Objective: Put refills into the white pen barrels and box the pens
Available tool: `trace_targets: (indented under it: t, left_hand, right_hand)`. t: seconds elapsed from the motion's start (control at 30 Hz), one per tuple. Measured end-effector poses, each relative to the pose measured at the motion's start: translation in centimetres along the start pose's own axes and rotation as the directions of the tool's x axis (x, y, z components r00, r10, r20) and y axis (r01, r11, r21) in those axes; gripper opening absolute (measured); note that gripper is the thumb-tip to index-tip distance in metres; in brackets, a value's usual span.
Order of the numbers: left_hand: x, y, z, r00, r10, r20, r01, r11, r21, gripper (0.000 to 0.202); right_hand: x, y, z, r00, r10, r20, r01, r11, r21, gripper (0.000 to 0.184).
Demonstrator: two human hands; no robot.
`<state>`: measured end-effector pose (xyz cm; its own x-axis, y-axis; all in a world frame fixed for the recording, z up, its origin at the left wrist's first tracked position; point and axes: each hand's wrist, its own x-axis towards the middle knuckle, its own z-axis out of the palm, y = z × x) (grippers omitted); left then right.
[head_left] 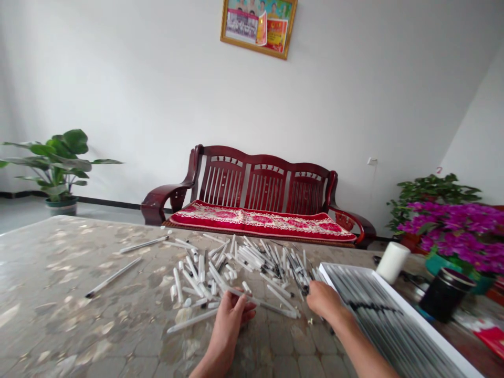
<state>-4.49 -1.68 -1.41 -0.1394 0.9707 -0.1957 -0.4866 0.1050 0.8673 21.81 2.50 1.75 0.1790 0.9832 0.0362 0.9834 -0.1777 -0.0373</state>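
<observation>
My left hand (pixel 233 316) is at the front of a loose heap of pen parts (pixel 252 253), its thumb and fingers closed around a pale pen (pixel 273 306) that sticks out to the right. My right hand (pixel 325 300) reaches to the right end of the heap, beside dark-tipped pen pieces (pixel 297 269). Its fingers are curled, and what they grip is hidden. A white box (pixel 388 294) filled with rows of clear, dark-banded pens stands against my right forearm. Left of my left hand lies a single white barrel (pixel 191 321).
Two separate pens (pixel 114 277) lie on the patterned tabletop (pixel 98 336) at left. Beyond the box stand a white roll (pixel 392 262), a black cup (pixel 447 294) and purple flowers (pixel 459 231). A red wooden bench (pixel 260 220) is behind the table.
</observation>
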Motion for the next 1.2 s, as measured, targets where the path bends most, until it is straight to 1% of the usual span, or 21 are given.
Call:
trace_targets:
  t: [0.1,0.23,0.3,0.37,0.4,0.43,0.5,0.57,0.63,0.73,0.93,1.1,1.2]
  left_hand:
    - [-0.2,0.1,0.1,1.0,-0.016,-0.007,0.015,0.999,-0.046,0.05]
    - [-0.6,0.5,0.2,0.999,-0.032,0.005,0.033,0.99,-0.136,0.043]
    - [-0.8,0.7,0.3,0.999,-0.047,0.019,0.05,0.981,-0.185,0.038]
    - [-1.0,0.8,0.4,0.997,-0.078,0.016,0.079,0.97,-0.231,0.031]
    - [-1.0,0.9,0.5,0.995,-0.096,0.008,0.095,0.963,-0.251,0.027]
    - [-1.1,0.9,0.6,0.994,-0.111,-0.001,0.107,0.957,-0.269,0.024]
    - [-1.1,1.0,0.7,0.991,-0.129,-0.023,0.117,0.948,-0.295,0.017]
    - [-1.1,1.0,0.7,0.99,-0.136,-0.04,0.117,0.944,-0.31,0.014]
    - [-1.2,1.1,0.7,0.988,-0.144,-0.051,0.12,0.941,-0.317,0.013]
    - [-1.3,1.2,0.7,0.987,-0.157,-0.042,0.136,0.939,-0.315,0.012]
    - [-1.5,1.3,0.8,0.985,-0.171,-0.006,0.161,0.937,-0.31,0.013]
    - [-1.4,1.0,1.0,0.985,-0.17,-0.001,0.163,0.949,-0.27,0.013]
    - [-1.2,1.0,0.8,0.989,-0.146,0.005,0.143,0.96,-0.242,0.013]
  right_hand:
    - [-0.5,-0.8,-0.5,1.0,-0.006,0.016,0.006,0.999,-0.043,0.024]
    - [-1.8,-1.4,-1.8,1.0,-0.018,0.001,0.018,0.997,-0.077,0.027]
    - [-2.9,-1.8,-2.1,0.998,-0.055,-0.035,0.054,0.998,-0.034,0.025]
    - [-4.2,-2.5,-2.0,0.989,-0.125,-0.084,0.133,0.985,0.106,0.02]
    - [-4.9,-2.9,-1.8,0.98,-0.165,-0.111,0.186,0.961,0.207,0.017]
    - [-5.6,-3.4,-1.6,0.969,-0.206,-0.135,0.239,0.918,0.315,0.014]
    - [-6.9,-4.3,-1.0,0.946,-0.274,-0.172,0.323,0.797,0.511,0.01]
    - [-8.0,-5.0,-0.5,0.929,-0.323,-0.181,0.361,0.68,0.638,0.008]
    - [-8.7,-5.6,-0.3,0.92,-0.354,-0.167,0.364,0.617,0.698,0.008]
    - [-9.1,-6.2,-0.3,0.912,-0.381,-0.151,0.365,0.587,0.723,0.005]
    - [-8.9,-6.4,-0.4,0.904,-0.401,-0.147,0.378,0.592,0.712,0.004]
    - [-8.9,-6.5,-1.0,0.88,-0.425,-0.212,0.447,0.593,0.669,0.007]
    - [-8.7,-6.7,-1.2,0.871,-0.428,-0.241,0.473,0.6,0.645,0.009]
